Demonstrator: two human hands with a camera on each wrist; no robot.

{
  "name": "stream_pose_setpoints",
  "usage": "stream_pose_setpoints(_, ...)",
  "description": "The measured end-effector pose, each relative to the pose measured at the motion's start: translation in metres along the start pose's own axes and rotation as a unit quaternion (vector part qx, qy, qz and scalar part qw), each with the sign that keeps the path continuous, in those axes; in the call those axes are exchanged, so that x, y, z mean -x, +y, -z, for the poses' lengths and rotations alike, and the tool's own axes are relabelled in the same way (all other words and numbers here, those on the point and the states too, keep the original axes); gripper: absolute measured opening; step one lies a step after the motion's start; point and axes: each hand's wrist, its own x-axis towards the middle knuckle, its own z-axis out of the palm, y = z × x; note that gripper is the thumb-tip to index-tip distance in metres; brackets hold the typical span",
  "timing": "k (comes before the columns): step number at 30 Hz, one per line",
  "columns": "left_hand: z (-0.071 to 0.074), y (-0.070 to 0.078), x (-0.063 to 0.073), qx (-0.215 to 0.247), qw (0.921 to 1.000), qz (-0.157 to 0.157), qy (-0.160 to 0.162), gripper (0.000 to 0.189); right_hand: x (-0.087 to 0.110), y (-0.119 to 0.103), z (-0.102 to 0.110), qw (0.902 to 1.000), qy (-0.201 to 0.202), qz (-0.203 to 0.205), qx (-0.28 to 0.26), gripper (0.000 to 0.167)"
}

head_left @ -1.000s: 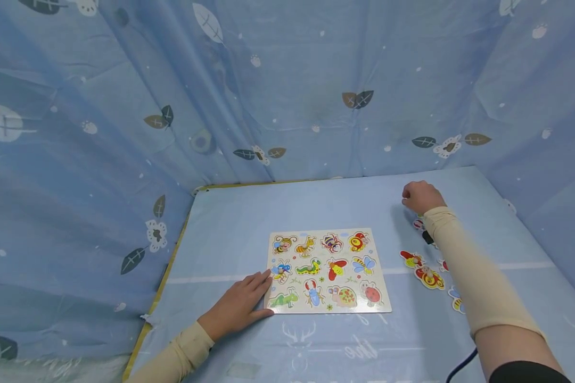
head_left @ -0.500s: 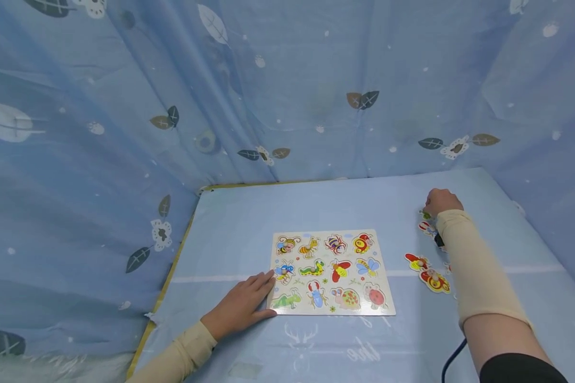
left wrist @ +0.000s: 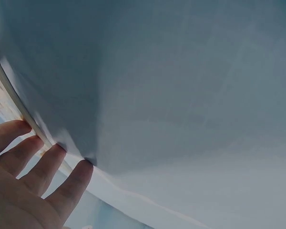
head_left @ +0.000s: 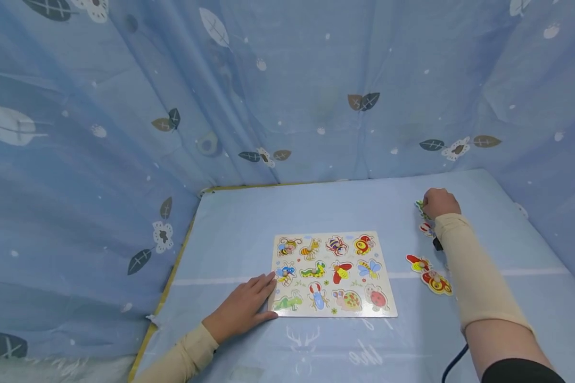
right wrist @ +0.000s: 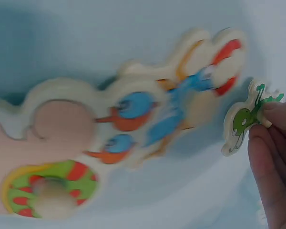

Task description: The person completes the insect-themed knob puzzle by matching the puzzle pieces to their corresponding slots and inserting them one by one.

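Note:
A white insect puzzle board lies flat on the table, with coloured insect pictures in three rows. Along its left edge rests my left hand; in the left wrist view its fingers are extended and touch the board's side. At the table's back right, my right hand pinches a green grasshopper puzzle piece between thumb and fingers, close to the surface. Part of that piece is hidden by the thumb. Beside it lie a blue beetle piece with red pincers and a snail piece with a round knob.
A red-winged insect piece and a red-yellow butterfly piece lie right of the board. My right forearm covers part of that area. A black cable trails under the forearm. Blue patterned curtains enclose the table.
My right hand has moved rightward and down to the loose pieces and now pinches the grasshopper piece, which has shifted slightly. The left hand stays at the board's edge.

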Motion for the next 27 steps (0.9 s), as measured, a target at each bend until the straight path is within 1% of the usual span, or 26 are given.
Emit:
stream_pose_setpoints(4,0.001,0.0,0.0,0.003,0.9999,-0.005,0.014,0.078,-0.006,-0.018,0.005,0.9998,-0.005,0.018,-0.009,0.009)
stream_pose_setpoints(7,0.001,0.0,-0.001,0.004,0.9999,-0.006,0.013,0.079,-0.01,-0.035,0.004,0.999,-0.015,0.038,-0.019,0.008)
stream_pose_setpoints(10,0.0,0.0,-0.001,0.001,0.9999,-0.006,0.009,0.08,-0.011,-0.058,-0.002,0.9977,-0.022,0.058,-0.026,0.01)
stream_pose_setpoints(13,0.0,-0.001,-0.001,0.0,1.0,-0.004,0.005,0.08,-0.007,-0.086,-0.008,0.9947,-0.026,0.096,-0.027,0.012)
stream_pose_setpoints(16,0.0,-0.001,-0.002,0.002,0.9999,-0.005,0.009,0.08,0.002,-0.116,-0.014,0.9875,-0.035,0.151,-0.03,0.012)
stream_pose_setpoints(19,0.0,-0.002,-0.002,0.0,1.0,-0.004,0.008,0.08,0.017,-0.146,-0.022,0.976,-0.048,0.207,-0.046,0.01)
stream_pose_setpoints(21,0.0,-0.002,-0.003,0.001,1.0,-0.004,0.006,0.08,0.03,-0.166,-0.027,0.9653,-0.063,0.246,-0.061,0.009)
stream_pose_setpoints(22,0.0,-0.002,-0.003,0.0,1.0,-0.003,0.004,0.08,0.036,-0.176,-0.031,0.9589,-0.069,0.267,-0.066,0.009)
stream_pose_setpoints(24,-0.001,-0.002,-0.003,0.001,1.0,-0.002,0.004,0.08,0.047,-0.194,-0.039,0.9431,-0.078,0.315,-0.073,0.009)
stream_pose_setpoints(27,-0.002,-0.002,-0.002,0.002,1.0,-0.001,0.005,0.08,0.066,-0.22,-0.048,0.9185,-0.1,0.374,-0.081,0.012)
